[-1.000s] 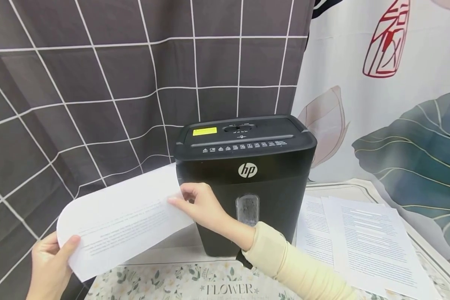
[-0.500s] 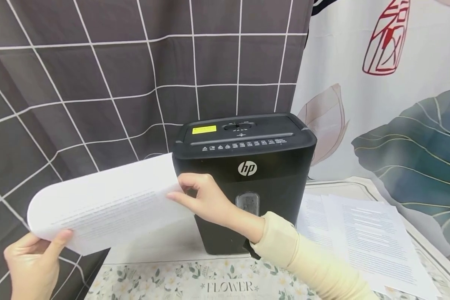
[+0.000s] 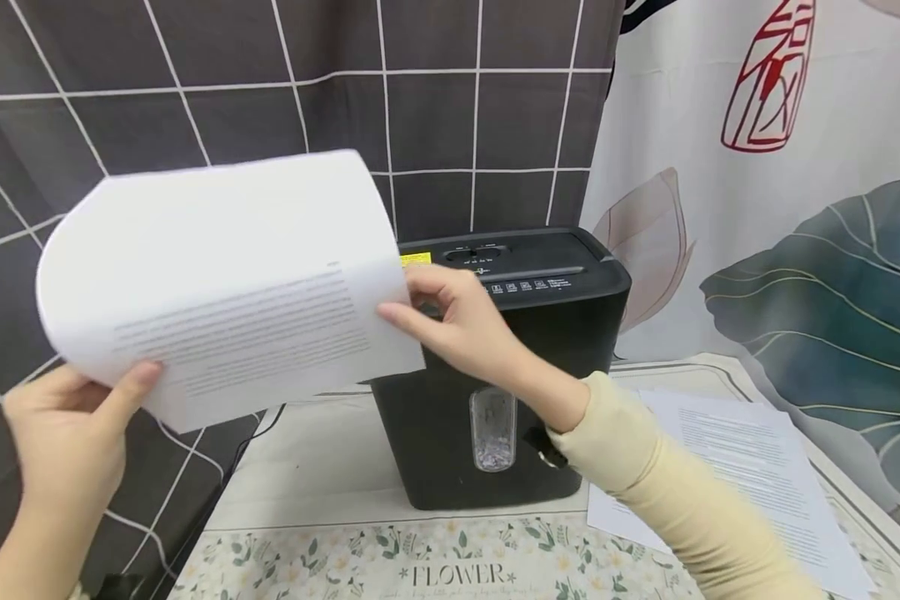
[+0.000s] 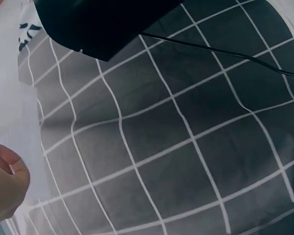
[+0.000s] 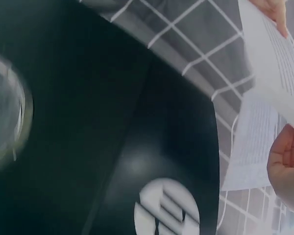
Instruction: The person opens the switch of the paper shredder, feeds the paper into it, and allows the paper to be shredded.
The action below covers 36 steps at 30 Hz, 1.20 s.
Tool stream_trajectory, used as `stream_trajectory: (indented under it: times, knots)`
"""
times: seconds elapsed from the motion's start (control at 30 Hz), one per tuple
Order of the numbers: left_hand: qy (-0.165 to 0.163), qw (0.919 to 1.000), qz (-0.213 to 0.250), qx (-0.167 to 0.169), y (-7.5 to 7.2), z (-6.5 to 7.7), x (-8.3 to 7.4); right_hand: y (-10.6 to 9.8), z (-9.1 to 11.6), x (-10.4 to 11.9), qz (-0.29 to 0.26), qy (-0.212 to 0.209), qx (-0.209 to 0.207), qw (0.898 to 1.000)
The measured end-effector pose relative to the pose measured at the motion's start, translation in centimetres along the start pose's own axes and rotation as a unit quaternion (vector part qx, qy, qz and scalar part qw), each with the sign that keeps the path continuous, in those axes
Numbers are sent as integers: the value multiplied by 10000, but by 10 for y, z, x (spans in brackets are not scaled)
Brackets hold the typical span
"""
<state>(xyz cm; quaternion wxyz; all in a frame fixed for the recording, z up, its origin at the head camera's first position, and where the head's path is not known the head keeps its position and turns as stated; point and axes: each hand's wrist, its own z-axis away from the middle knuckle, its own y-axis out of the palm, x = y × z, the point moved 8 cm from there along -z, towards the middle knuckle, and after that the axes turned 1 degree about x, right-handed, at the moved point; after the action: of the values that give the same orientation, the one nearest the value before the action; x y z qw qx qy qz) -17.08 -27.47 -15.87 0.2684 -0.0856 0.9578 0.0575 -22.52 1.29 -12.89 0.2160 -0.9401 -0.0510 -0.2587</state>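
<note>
A sheet of printed paper [image 3: 228,283] is held up in the air between both hands, its far left side bowing into a curve. My left hand [image 3: 71,433] pinches its lower left edge, thumb on the printed face. At the right edge, my right hand [image 3: 468,321] pinches the sheet between thumb and fingers. Behind that hand stands a black HP paper shredder [image 3: 435,450], its top left corner covered by the paper. The right wrist view shows the shredder's front [image 5: 93,127] close up, with the sheet [image 5: 272,58] beyond it.
Several printed sheets [image 3: 750,467] lie on the table right of the shredder, partly behind the right sleeve [image 3: 667,475]. Shreds show in the shredder's window [image 3: 493,429]. A black cord [image 3: 258,429] runs at the table's left edge. Grid-patterned cloth [image 3: 450,117] hangs behind.
Both hands have raised the sheet, the right hand from the shredder's front to its top edge. The left hand has also moved left, and the sheet now covers the shredder's top left corner.
</note>
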Motion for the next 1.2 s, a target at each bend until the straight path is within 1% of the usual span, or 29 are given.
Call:
stream_trajectory:
  times: [0.03, 0.1, 0.13, 0.17, 0.23, 0.3, 0.4, 0.5, 0.57, 0.63, 0.73, 0.8, 0.87, 0.93, 1.0, 1.07, 1.2]
  knots:
    - [-115, 9994, 335, -33, 5, -6, 2, -6, -2, -1, -7, 82, -42, 10000]
    - [-318, 9980, 546, -31, 17, -18, 4, -19, -8, -2, 45, 199, -158, 9997]
    - [-413, 9961, 771, -56, 22, -23, 5, -26, -10, -3, 97, 250, -206, 9994]
    - [-477, 9956, 811, -13, 28, -29, 5, -32, -13, -3, 155, 296, -260, 9991]
    - [-654, 9945, 823, -26, 40, -40, 7, -47, -18, -5, 256, 420, -407, 9980]
    - [-788, 9939, 774, 43, 52, -50, 9, -61, -21, -6, 387, 536, -558, 9962]
    - [-984, 9929, 604, 277, 71, -65, 14, -83, -24, -10, 592, 727, -850, 9920]
    - [-1042, 9913, 447, 675, 91, -79, 19, -101, -25, -16, 806, 889, -1094, 9867]
    - [-1056, 9902, 255, 883, 104, -88, 23, -113, -24, -21, 903, 992, -1229, 9833]
    - [-1133, 9883, 152, 1008, 118, -96, 30, -124, -21, -27, 909, 1108, -1358, 9803]
    - [-1277, 9847, -138, 1181, 139, -103, 42, -142, -16, -36, 853, 1262, -1508, 9768]
    - [-1473, 9803, -108, 1314, 152, -106, 51, -152, -13, -41, 840, 1321, -1520, 9759]
    - [-1560, 9749, -269, 1568, 163, -107, 58, -161, -11, -45, 861, 1353, -1487, 9758]
    - [-1647, 9684, -288, 1851, 174, -109, 65, -170, -8, -48, 889, 1385, -1487, 9751]
    - [-1643, 9635, -343, 2085, 183, -111, 70, -178, -5, -49, 993, 1422, -1509, 9732]
    - [-1605, 9617, -342, 2195, 190, -113, 73, -184, -1, -52, 1049, 1469, -1530, 9716]
    - [-1516, 9640, -272, 2168, 199, -116, 78, -190, 6, -57, 1132, 1508, -1505, 9705]
